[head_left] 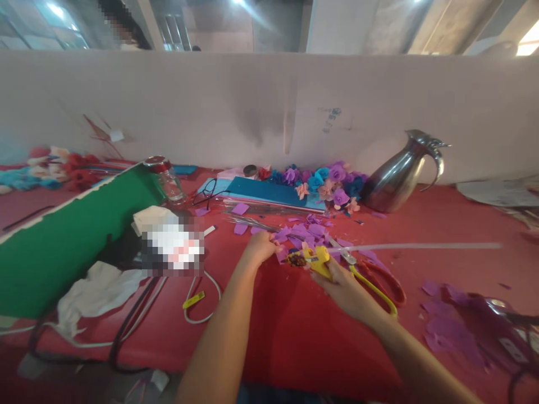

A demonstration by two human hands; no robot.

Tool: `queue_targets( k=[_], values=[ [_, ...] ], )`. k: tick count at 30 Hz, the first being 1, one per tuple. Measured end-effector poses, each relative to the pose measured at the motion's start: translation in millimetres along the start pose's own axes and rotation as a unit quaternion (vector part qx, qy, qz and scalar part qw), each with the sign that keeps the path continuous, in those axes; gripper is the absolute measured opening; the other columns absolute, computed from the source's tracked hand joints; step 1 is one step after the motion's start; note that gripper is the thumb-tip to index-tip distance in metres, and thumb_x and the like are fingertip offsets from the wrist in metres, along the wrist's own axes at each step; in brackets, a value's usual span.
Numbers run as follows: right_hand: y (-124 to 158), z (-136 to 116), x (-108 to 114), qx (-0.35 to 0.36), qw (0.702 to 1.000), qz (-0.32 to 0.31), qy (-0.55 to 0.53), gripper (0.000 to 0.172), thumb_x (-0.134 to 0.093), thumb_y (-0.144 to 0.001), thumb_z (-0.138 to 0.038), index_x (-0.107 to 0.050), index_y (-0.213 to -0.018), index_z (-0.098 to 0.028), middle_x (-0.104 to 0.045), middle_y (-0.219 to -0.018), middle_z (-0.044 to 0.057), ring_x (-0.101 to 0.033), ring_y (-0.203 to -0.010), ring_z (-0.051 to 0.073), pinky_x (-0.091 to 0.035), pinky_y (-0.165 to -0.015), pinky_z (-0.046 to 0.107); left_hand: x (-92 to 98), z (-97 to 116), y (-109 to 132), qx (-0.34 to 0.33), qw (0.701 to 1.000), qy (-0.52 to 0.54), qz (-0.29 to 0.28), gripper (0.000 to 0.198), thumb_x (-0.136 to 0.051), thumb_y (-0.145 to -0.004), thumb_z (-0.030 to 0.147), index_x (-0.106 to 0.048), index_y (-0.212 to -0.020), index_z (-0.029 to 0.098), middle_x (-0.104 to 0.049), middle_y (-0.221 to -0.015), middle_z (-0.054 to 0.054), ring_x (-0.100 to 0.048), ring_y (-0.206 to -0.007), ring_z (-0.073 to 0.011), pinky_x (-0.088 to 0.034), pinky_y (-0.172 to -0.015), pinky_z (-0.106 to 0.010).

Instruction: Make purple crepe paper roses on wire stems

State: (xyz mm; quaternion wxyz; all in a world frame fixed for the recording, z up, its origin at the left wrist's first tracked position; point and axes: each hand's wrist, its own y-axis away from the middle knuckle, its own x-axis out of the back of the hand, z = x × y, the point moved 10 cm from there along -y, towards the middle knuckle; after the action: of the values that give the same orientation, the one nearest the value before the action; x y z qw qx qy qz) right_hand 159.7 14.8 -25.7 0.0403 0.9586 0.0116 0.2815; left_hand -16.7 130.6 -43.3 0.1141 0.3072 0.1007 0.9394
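Observation:
My right hand is wrapped round a yellow hot glue gun over the red table. From the gun's back end a long, clear glue stick sticks out to the right. The gun's nozzle end, dark and crusted, points left toward my left hand. Pinched in my left fingers is a small purple paper petal. Loose purple paper petals lie just beyond both hands. Scissors with red and yellow handles rest beside my right hand, partly behind it.
Finished paper flowers are heaped at the back, near a steel jug. A green board and glass jar stand at left. Cables cross the left front. More purple pieces lie at right.

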Motion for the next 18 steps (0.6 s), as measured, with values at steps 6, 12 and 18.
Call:
queue_targets(
  k=[6,12,18],
  values=[
    [-2.5,-0.2,2.6,0.007,1.000,0.010,0.019,0.023,-0.054,-0.078,-0.037,-0.055,-0.095,-0.023,-0.069,-0.083,0.004,-0.065,-0.077,0.025,-0.045,-0.062,0.031,-4.8,-6.2,-4.6,0.006,1.000,-0.020,-0.017,0.015,-0.069,-0.051,0.011,-0.056,-0.049,0.019,-0.060,-0.055,0.001,-0.055,-0.059,-0.0160,-0.037,-0.058,-0.025],
    [-3.6,1.6,3.0,-0.003,0.998,0.008,0.058,0.028,-0.049,-0.079,-0.038,-0.054,-0.101,-0.021,-0.070,-0.089,0.008,-0.065,-0.082,0.028,-0.046,-0.064,0.033,-7.6,-9.6,-8.6,0.004,0.999,-0.021,-0.025,0.014,-0.069,-0.049,0.009,-0.058,-0.051,0.018,-0.060,-0.054,0.000,-0.054,-0.057,-0.0151,-0.037,-0.057,-0.025],
    [-4.3,2.2,5.1,-0.010,0.997,-0.002,0.078,0.026,-0.047,-0.081,-0.038,-0.053,-0.101,-0.022,-0.070,-0.087,0.008,-0.065,-0.081,0.027,-0.045,-0.069,0.035,-7.2,-5.6,-6.3,-0.001,0.999,-0.026,-0.028,0.012,-0.068,-0.051,0.010,-0.059,-0.052,0.017,-0.057,-0.050,0.001,-0.053,-0.054,-0.0146,-0.037,-0.056,-0.025]
  ],
)
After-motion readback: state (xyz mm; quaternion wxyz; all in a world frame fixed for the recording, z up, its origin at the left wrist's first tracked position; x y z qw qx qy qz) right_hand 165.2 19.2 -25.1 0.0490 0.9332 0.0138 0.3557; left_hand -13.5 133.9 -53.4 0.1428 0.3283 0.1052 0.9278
